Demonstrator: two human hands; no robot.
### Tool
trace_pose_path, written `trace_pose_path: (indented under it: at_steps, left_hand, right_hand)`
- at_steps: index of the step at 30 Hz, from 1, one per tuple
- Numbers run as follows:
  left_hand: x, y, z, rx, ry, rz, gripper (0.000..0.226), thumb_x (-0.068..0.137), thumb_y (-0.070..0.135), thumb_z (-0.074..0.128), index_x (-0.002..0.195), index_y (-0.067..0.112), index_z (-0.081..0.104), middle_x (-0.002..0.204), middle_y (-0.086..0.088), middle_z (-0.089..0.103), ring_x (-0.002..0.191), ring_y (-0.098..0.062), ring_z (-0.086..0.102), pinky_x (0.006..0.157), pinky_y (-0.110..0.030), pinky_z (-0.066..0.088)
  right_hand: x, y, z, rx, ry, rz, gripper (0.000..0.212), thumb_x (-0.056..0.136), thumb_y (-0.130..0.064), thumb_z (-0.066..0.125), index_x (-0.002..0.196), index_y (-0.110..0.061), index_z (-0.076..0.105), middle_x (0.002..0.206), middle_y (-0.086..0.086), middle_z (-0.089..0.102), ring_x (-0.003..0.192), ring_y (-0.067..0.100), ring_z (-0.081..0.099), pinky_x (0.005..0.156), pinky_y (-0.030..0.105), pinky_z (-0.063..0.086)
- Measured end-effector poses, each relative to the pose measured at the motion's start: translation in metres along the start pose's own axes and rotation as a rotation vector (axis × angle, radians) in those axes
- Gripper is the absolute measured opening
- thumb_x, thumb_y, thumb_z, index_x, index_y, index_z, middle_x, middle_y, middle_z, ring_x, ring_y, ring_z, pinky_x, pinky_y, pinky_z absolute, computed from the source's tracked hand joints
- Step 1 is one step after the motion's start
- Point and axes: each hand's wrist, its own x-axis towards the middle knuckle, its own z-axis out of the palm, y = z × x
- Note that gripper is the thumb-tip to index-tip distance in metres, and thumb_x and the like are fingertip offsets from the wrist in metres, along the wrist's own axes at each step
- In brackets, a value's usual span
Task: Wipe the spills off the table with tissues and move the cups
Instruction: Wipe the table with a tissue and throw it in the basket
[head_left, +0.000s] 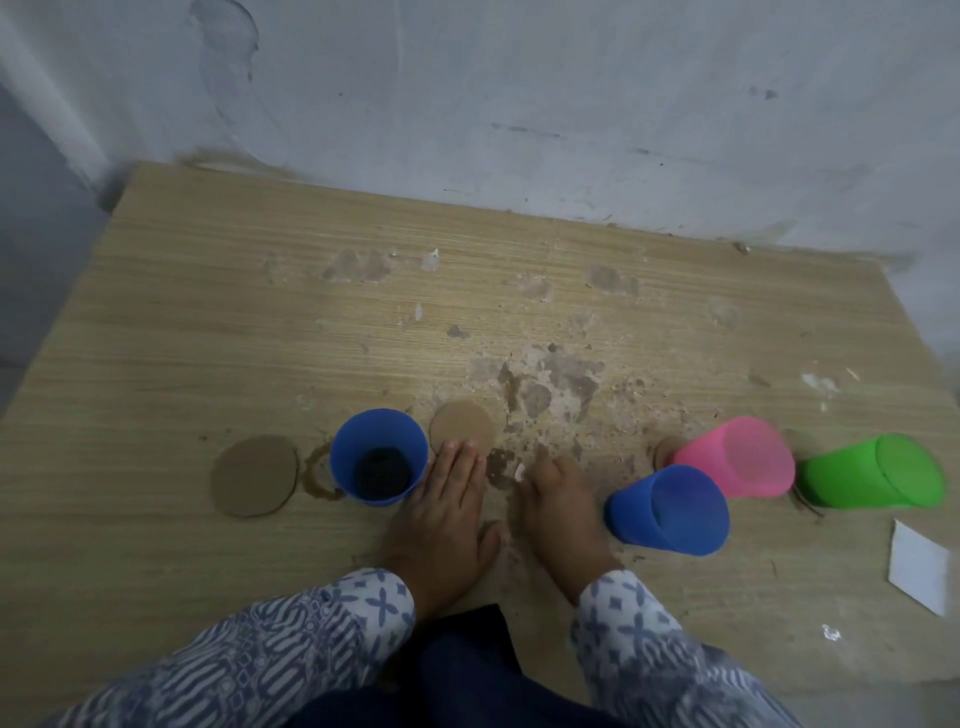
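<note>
our left hand (441, 512): fingers straight, flat beside upright blue cup (379, 457)
our right hand (558, 506): curled over spill (501, 465), grip we cannot tell

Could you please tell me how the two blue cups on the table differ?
The left blue cup holds something dark; the right blue cup shows only plain blue inside. The left blue cup stands beside the left hand, the right blue cup beyond the right hand. Both share colour and shape.
</note>
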Motion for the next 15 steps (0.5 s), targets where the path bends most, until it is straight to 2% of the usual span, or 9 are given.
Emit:
trace_pose_path:
  at_steps: [3,6,8,11,13,15]
  left_hand:
    - [0.0,-0.001,0.001,0.006,-0.026,-0.006,0.068,0.086,0.046,0.042,0.137,0.001,0.047,0.145,-0.016,0.043,0.137,-0.031,0.036,0.116,-0.038,0.01]
    - [0.0,-0.001,0.001,0.004,-0.039,-0.011,0.068,0.087,0.046,0.04,0.137,0.001,0.046,0.145,-0.016,0.043,0.137,-0.03,0.036,0.115,-0.038,0.01]
    - [0.0,-0.002,0.002,-0.004,-0.023,-0.006,0.066,0.088,0.045,0.039,0.136,0.001,0.048,0.144,-0.016,0.045,0.136,-0.031,0.038,0.114,-0.038,0.012]
    - [0.0,-0.001,0.002,-0.024,0.001,0.003,0.063,0.09,0.043,0.037,0.134,0.001,0.05,0.143,-0.016,0.045,0.135,-0.032,0.04,0.113,-0.04,0.016]
    - [0.001,-0.002,0.001,-0.026,-0.012,0.003,0.064,0.089,0.045,0.038,0.136,0.003,0.049,0.145,-0.015,0.043,0.136,-0.031,0.037,0.113,-0.041,0.018]
    - [0.0,-0.003,0.0,-0.04,-0.029,0.015,0.064,0.087,0.046,0.039,0.138,0.006,0.046,0.148,-0.014,0.038,0.139,-0.03,0.033,0.112,-0.042,0.02]
  right_hand:
    - [0.025,0.001,-0.008,-0.022,0.069,0.075,0.014,0.089,-0.008,0.047,0.095,-0.004,0.06,0.099,0.01,0.051,0.075,0.02,0.045,0.064,0.023,0.031]
    - [0.024,-0.015,-0.006,-0.082,-0.011,-0.063,0.018,0.088,-0.004,0.046,0.096,-0.002,0.062,0.098,0.014,0.055,0.091,0.028,0.05,0.073,0.029,0.035]
    - [0.011,-0.021,0.0,-0.071,-0.036,-0.158,0.017,0.087,-0.005,0.048,0.095,-0.003,0.063,0.095,0.014,0.057,0.089,0.029,0.053,0.073,0.029,0.037]
    - [-0.008,-0.018,0.004,-0.052,-0.045,-0.169,0.011,0.083,-0.007,0.056,0.089,-0.006,0.064,0.089,0.012,0.058,0.08,0.027,0.055,0.068,0.03,0.045]
    - [-0.018,-0.01,0.001,-0.047,0.008,-0.102,0.006,0.079,-0.007,0.061,0.084,-0.007,0.062,0.085,0.008,0.057,0.076,0.024,0.056,0.064,0.03,0.045]
    - [-0.028,-0.003,-0.006,0.099,-0.002,0.118,0.005,0.086,-0.013,0.054,0.085,-0.015,0.058,0.087,0.0,0.052,0.076,0.017,0.052,0.066,0.025,0.039]
